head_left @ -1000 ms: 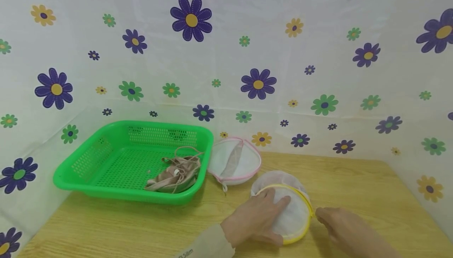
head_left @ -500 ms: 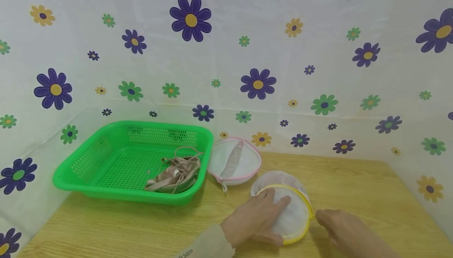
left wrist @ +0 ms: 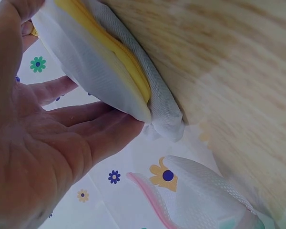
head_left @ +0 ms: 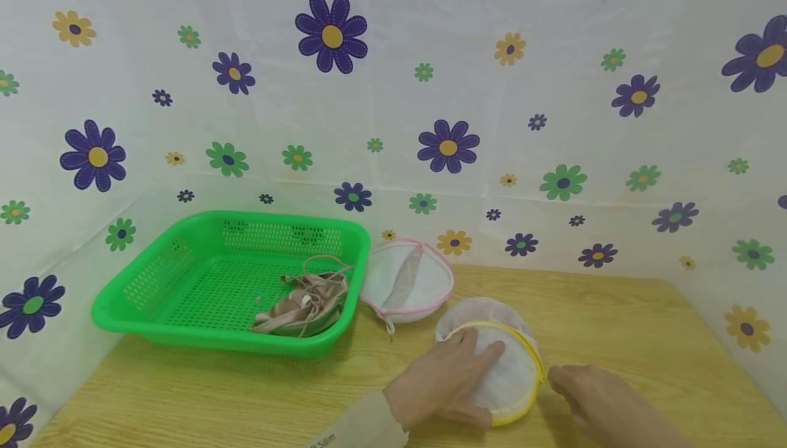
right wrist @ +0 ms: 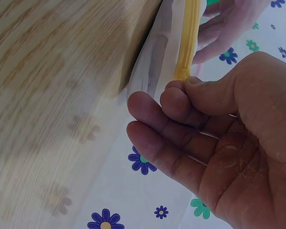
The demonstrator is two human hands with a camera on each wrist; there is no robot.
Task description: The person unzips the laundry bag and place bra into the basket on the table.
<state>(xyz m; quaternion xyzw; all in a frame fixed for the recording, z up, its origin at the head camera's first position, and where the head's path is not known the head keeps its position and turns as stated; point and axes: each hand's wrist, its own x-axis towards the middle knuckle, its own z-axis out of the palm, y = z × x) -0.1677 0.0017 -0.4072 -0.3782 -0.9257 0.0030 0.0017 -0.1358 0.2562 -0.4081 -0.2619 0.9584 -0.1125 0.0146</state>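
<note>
White mesh bag with yellow zip [head_left: 510, 383] is your workpiece. Head view: it sits on the table [head_left: 639, 339], right of centre, well forward of the back edge. Your left hand [head_left: 445, 376] lies on its top face, fingers spread. Your right hand [head_left: 599, 390] is at its right side, fingers curled, pinching the zip pull [head_left: 543, 379]. Pink-trimmed mesh bag [head_left: 375, 274] lies near the table's back edge, just beside the green basket [head_left: 233, 342]. Basket takes up the back-left corner; crumpled brown cloth [head_left: 332, 287] with cords lies in it, right end. White floral sheet [head_left: 369, 106] hangs behind the table.

Left wrist view: your left fingers [left wrist: 105, 133] are extended, laid against the white face; yellow zip band runs along the rim, grey-white mesh beyond. Pink-trimmed bag stands apart from it.

Right wrist view: your right thumb and index finger meet at the zip's end; pull mostly hidden by them. Other fingers bent, off the bag. Your left fingers show past the far side.
</note>
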